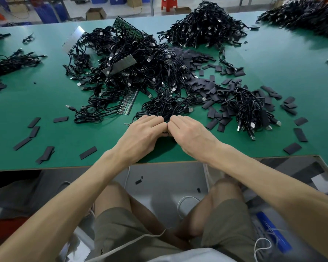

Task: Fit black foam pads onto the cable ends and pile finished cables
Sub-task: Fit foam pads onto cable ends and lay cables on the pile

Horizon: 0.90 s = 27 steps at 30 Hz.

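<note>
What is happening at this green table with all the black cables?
A person sits at the green table. The left hand and right hand meet at the near edge of the cable heap, pinching a small dark piece, mostly hidden. Black foam pads lie scattered on both sides; another cable pile lies at the right.

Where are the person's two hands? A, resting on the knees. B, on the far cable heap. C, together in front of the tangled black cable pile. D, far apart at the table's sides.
C: the left hand and right hand meet fingertip to fingertip, pinching a small dark piece, just before the tangled black cable pile.
</note>
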Each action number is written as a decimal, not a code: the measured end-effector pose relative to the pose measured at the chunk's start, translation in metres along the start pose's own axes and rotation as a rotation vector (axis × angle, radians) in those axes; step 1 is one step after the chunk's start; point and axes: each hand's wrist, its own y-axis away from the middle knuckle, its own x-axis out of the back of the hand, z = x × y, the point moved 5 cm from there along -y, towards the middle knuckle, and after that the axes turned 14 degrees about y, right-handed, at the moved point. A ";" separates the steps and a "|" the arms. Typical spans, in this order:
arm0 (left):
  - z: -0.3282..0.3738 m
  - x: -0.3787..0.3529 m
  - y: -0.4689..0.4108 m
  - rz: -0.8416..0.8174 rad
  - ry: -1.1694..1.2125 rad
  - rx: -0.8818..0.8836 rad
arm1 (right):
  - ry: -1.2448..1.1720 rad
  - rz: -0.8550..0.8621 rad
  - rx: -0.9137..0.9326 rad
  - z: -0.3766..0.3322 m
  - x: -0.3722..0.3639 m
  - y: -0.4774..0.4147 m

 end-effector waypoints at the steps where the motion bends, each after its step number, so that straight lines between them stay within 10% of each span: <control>1: -0.001 0.000 0.000 -0.009 0.002 -0.001 | 0.002 0.005 0.017 0.000 0.000 0.000; 20: -0.002 -0.006 0.000 -0.034 -0.041 -0.057 | 0.008 0.084 0.210 0.012 -0.005 -0.005; 27: -0.005 -0.011 -0.001 0.002 -0.061 -0.004 | -0.126 0.006 -0.028 0.023 -0.011 -0.003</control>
